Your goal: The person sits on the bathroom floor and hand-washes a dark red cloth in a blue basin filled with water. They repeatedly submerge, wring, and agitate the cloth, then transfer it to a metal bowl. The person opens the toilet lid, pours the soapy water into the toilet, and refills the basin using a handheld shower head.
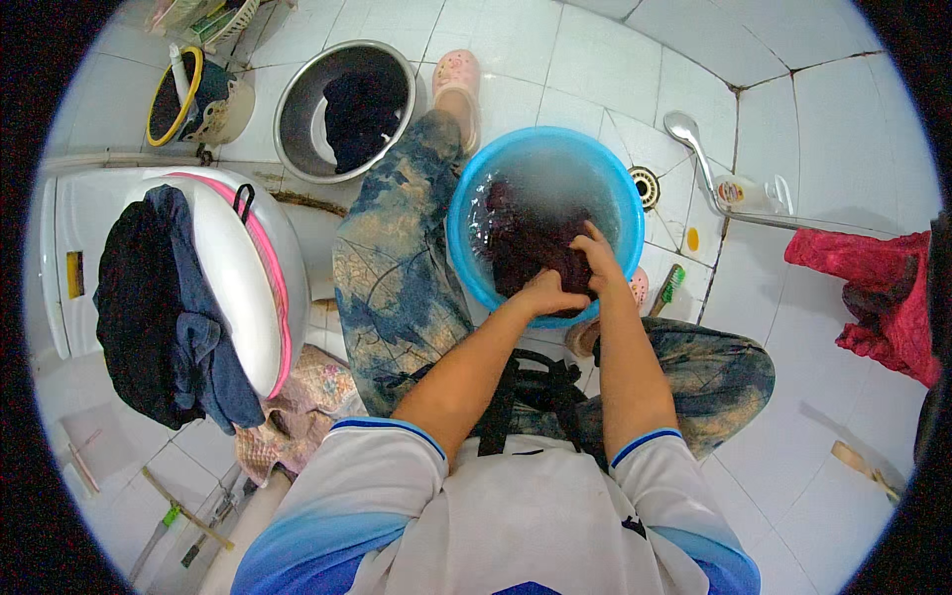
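Note:
A blue plastic basin (463, 260) stands on the floor between my legs, holding cloudy water and a dark maroon wet cloth (523, 238). My left hand (547, 295) presses down into this cloth at the near side. Its thumb points to the right, and the other fingers curl into the fabric, partly hidden. Beside it, my right hand (599, 262) rests on the cloth near the basin's right wall, with thumb and fingers apart. Much of the cloth lies in the water, so its shape cannot be made out.
A metal basin (297, 164) with dark clothing stands at the far left. Clothes (149, 307) hang over the white toilet (238, 288) on the left. To the right are a floor drain (645, 188), a green-bristled brush (672, 286), a shower head (682, 127) and a red garment (883, 288).

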{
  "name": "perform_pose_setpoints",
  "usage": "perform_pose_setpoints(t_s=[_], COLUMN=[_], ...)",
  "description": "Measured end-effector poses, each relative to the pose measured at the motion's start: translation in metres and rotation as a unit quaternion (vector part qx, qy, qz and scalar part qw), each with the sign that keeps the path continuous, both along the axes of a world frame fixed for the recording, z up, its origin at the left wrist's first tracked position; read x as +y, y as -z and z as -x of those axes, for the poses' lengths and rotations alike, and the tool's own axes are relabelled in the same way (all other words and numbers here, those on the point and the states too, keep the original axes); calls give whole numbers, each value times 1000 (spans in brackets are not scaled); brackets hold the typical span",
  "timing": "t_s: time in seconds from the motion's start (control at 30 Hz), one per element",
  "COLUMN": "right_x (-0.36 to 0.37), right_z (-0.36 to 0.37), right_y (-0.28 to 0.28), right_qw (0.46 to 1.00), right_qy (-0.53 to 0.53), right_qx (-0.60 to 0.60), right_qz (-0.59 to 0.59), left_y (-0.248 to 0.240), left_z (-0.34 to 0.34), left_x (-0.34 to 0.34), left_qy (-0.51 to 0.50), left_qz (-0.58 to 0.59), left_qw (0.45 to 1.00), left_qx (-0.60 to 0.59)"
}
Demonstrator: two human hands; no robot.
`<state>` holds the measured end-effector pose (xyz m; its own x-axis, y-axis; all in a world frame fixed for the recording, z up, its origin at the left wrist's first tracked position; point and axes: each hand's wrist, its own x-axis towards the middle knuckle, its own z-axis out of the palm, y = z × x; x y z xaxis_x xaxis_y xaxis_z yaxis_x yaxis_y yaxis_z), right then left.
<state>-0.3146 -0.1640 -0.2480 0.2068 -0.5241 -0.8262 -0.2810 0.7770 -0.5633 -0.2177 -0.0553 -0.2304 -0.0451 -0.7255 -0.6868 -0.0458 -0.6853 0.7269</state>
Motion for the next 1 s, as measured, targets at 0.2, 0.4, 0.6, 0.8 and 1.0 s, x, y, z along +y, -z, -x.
perform_pose_setpoints(t_s=[0.2, 0.4, 0.6, 0.8, 1.0], right_x=[22, 107, 43, 83, 79], right_z=[-7, -37, -22, -23, -31], right_y=[-49, -108, -29, -53, -32], right_qw=[978, 849, 891, 856, 920], right_qy=[33, -256, -47, -118, -39], right_qx=[-139, 78, 269, 125, 166], right_qz=[155, 456, 362, 487, 354], left_y=[48, -22, 41, 64, 8], left_z=[-24, -39, -5, -31, -24], left_x=[0, -23, -11, -11, -25], left_qy=[-530, -389, -475, -427, -478], left_qz=[-181, 15, -77, -13, -70], left_qw=[773, 727, 833, 727, 836], left_qx=[297, 565, 273, 537, 260])
